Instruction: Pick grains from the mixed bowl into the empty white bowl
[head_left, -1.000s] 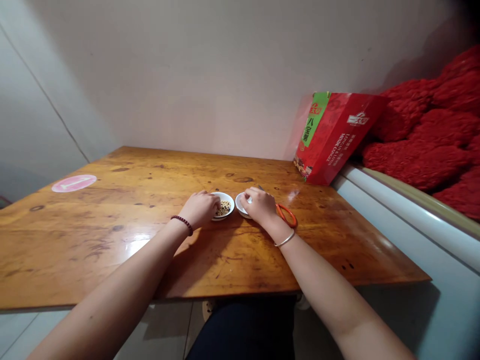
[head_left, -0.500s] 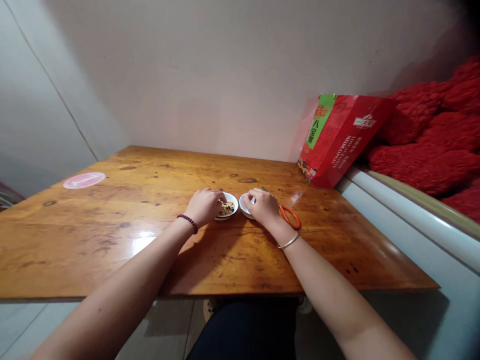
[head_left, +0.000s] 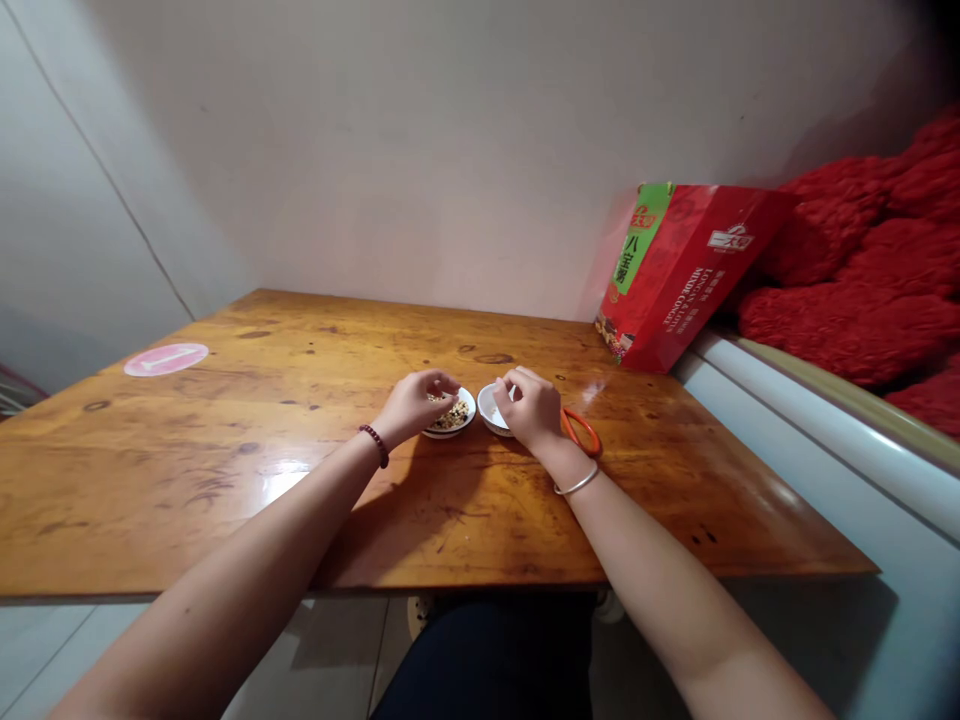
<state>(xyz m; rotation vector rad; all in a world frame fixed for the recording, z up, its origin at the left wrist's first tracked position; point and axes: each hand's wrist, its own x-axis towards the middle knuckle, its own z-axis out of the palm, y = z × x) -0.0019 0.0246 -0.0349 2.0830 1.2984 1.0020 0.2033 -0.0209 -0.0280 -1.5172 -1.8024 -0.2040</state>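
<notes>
Two small white bowls stand side by side on the wooden table. The left bowl [head_left: 471, 403] holds a mix of pale and dark grains or beans [head_left: 456, 413]. Over its left side is my left hand [head_left: 414, 402], thumb and fingers curved with a gap between them, nothing visible in them. My right hand [head_left: 534, 405] hovers at the right bowl [head_left: 489, 408], its thumb and fingertips drawn together over the bowl's right side. Whatever they may pinch is too small to see. Part of the right bowl's white inside shows; the hand hides the rest.
An orange loop [head_left: 590, 440] lies right of my right hand, partly hidden. A red carton [head_left: 682, 280] leans at the table's back right, beside fluffy red material [head_left: 862, 290] on a white unit. A pink oval sticker [head_left: 166, 360] marks the wooden table [head_left: 225, 480] at left.
My left hand has lifted slightly and its thumb and fingers have parted over the grains. My right hand has shifted slightly up and right, showing more of the right bowl.
</notes>
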